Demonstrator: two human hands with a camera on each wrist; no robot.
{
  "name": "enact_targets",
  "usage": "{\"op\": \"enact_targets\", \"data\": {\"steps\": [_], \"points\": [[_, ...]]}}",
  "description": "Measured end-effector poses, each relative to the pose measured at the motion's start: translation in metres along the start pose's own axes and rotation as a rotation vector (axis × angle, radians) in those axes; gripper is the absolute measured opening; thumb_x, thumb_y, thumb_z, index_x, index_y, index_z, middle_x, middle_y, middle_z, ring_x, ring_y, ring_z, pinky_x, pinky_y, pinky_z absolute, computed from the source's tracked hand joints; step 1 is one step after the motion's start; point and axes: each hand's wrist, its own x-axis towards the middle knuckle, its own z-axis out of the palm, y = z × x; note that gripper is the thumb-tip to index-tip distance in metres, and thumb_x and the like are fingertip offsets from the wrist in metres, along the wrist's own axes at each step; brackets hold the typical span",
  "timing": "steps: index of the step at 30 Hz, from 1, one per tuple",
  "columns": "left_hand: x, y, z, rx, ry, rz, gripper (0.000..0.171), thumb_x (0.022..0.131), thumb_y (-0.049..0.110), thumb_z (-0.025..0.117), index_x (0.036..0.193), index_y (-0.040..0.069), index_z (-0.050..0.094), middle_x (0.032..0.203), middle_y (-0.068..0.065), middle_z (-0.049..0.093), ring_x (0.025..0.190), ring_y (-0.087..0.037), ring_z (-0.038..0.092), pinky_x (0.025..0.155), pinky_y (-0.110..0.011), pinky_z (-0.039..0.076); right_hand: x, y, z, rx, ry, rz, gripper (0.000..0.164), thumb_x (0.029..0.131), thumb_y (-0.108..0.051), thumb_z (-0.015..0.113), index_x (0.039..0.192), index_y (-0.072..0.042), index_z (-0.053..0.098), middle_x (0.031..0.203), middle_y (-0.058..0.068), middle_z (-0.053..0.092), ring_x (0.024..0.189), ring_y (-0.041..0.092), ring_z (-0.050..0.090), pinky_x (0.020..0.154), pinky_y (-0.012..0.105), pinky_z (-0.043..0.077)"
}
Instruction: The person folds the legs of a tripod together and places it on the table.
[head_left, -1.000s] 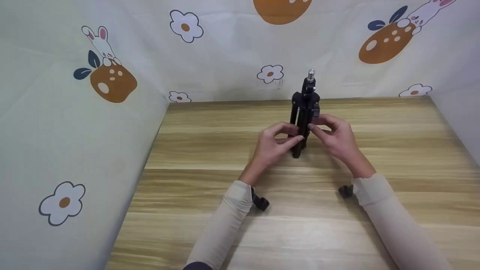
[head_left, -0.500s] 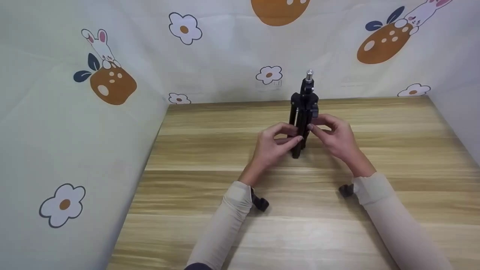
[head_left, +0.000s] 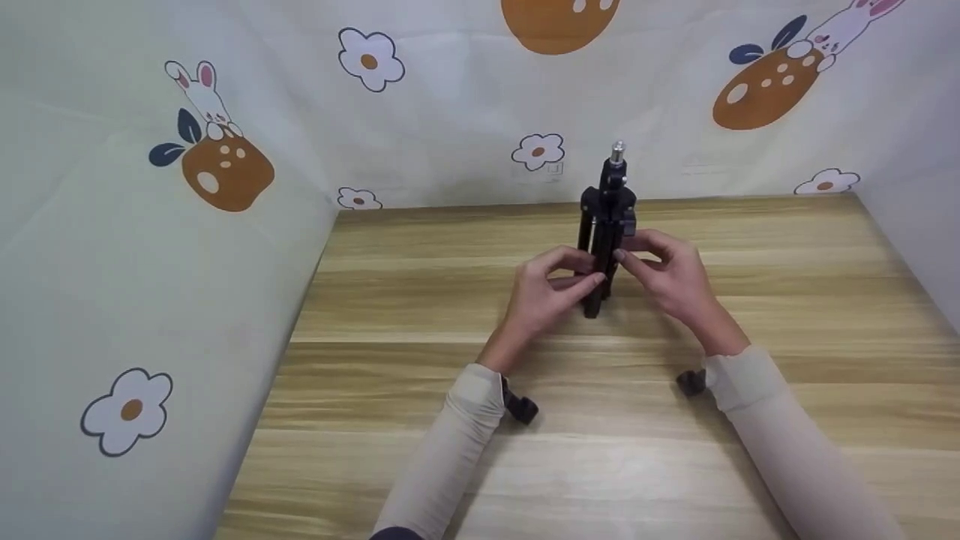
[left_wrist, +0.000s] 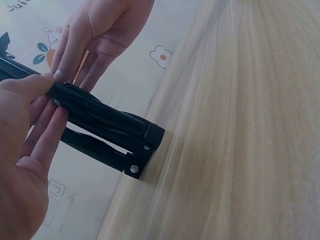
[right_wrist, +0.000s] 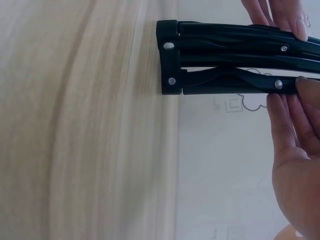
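A folded black tripod stand [head_left: 609,210] is held upright near the back of the table, a silver stud at its top. My left hand [head_left: 541,286] pinches its legs from the left, between thumb and fingers. From the right, my right hand [head_left: 673,279] grips another leg, just below a black knob. The left wrist view shows the tripod legs [left_wrist: 105,122] folded together, with riveted braces. Their lower end meets the wooden surface. In the right wrist view, the thumb and fingers of the right hand [right_wrist: 297,160] lie on either side of one leg [right_wrist: 225,89].
The wood-grain table [head_left: 420,300] runs back to a pale cloth wall [head_left: 450,120] printed with flowers, rabbits and orange fruit. A similar wall [head_left: 60,285] borders the left side, and another pale one stands at the right. Black wrist mounts [head_left: 520,405] stick out below both cuffs.
The head view has shifted very slightly. Both hands and the tripod stand keep nearly the same pose, with the legs still folded together.
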Motion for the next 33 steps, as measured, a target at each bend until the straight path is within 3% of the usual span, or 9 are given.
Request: {"op": "enact_targets", "data": {"steps": [5, 15, 22, 27, 33], "points": [[0.001, 0.000, -0.002, 0.022, 0.008, 0.004, 0.024, 0.092, 0.008, 0.088, 0.112, 0.002, 0.077, 0.107, -0.011, 0.080, 0.100, -0.013, 0.077, 0.093, -0.032, 0.070, 0.001, 0.000, 0.000, 0.002, -0.007, 0.017, 0.021, 0.099, -0.005, 0.078, 0.119, 0.001, 0.078, 0.114, 0.009, 0.081, 0.109, 0.011, 0.076, 0.098, 0.025, 0.066], [0.005, 0.007, -0.009, -0.027, 0.045, 0.011, 0.018, 0.096, 0.013, 0.084, 0.109, 0.001, 0.078, 0.107, -0.012, 0.080, 0.100, -0.017, 0.078, 0.091, -0.044, 0.072, 0.004, 0.000, -0.006, 0.024, -0.114, 0.036, 0.028, 0.097, 0.000, 0.079, 0.125, 0.003, 0.075, 0.120, 0.017, 0.078, 0.114, 0.014, 0.075, 0.102, 0.025, 0.066], [0.009, 0.021, -0.010, -0.002, 0.101, 0.025, 0.017, 0.099, 0.015, 0.082, 0.109, 0.002, 0.079, 0.108, -0.011, 0.081, 0.099, -0.015, 0.079, 0.086, -0.036, 0.072, -0.001, 0.008, -0.012, 0.051, -0.229, 0.073, 0.040, 0.097, 0.005, 0.076, 0.136, -0.002, 0.070, 0.133, 0.014, 0.074, 0.125, 0.018, 0.071, 0.113, 0.033, 0.061], [0.014, 0.032, -0.008, 0.023, 0.155, 0.032, 0.017, 0.100, 0.016, 0.081, 0.108, 0.002, 0.079, 0.107, -0.012, 0.081, 0.094, -0.013, 0.079, 0.083, -0.034, 0.073, -0.005, 0.015, -0.015, 0.003, -0.319, 0.130, 0.056, 0.096, 0.009, 0.075, 0.148, -0.003, 0.060, 0.144, 0.018, 0.068, 0.134, 0.026, 0.066, 0.120, 0.038, 0.057], [0.024, 0.043, -0.006, 0.058, 0.224, 0.115, 0.016, 0.102, 0.018, 0.078, 0.105, 0.002, 0.077, 0.102, -0.011, 0.081, 0.087, -0.011, 0.077, 0.078, -0.033, 0.072, -0.004, 0.023, -0.016, -0.090, -0.409, 0.181, 0.054, 0.096, 0.007, 0.076, 0.146, 0.000, 0.060, 0.142, 0.021, 0.068, 0.134, 0.040, 0.067, 0.120, 0.050, 0.056]]}}
